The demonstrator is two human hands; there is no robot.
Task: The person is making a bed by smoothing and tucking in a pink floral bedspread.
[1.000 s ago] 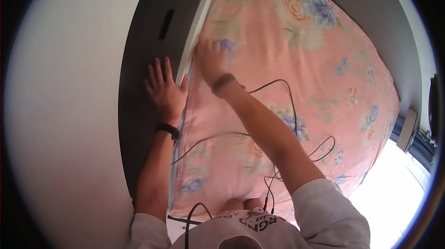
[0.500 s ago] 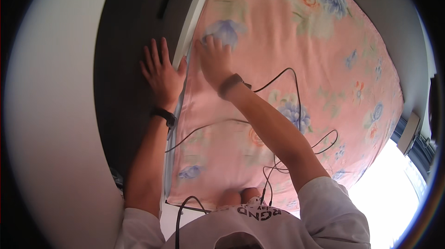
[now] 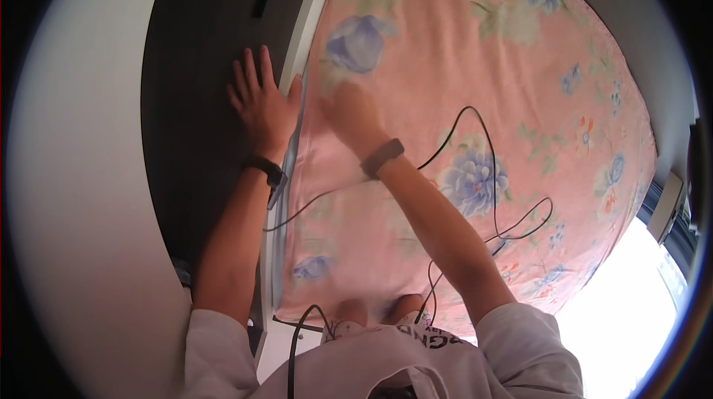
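Left hand: the left hand lies flat on the dark panel, fingers spread wide, holding nothing, thumb beside the white rail.
Right hand: the right hand is blurred over the cloth; from here I can't tell whether it pinches anything.
Pink sheet: the flowered sheet spreads under the right hand and far out to its right, its near-left border just beside the left thumb.
Just changed: the right hand has slid bodyward, baring the blue flower beyond its fingers; the left has stayed put. I'd judge it a stroke across the cloth.
Lie of the sheet: the border by the rail points away from the body, leaning slightly right; the long axis probably follows, though the far end is cut off.
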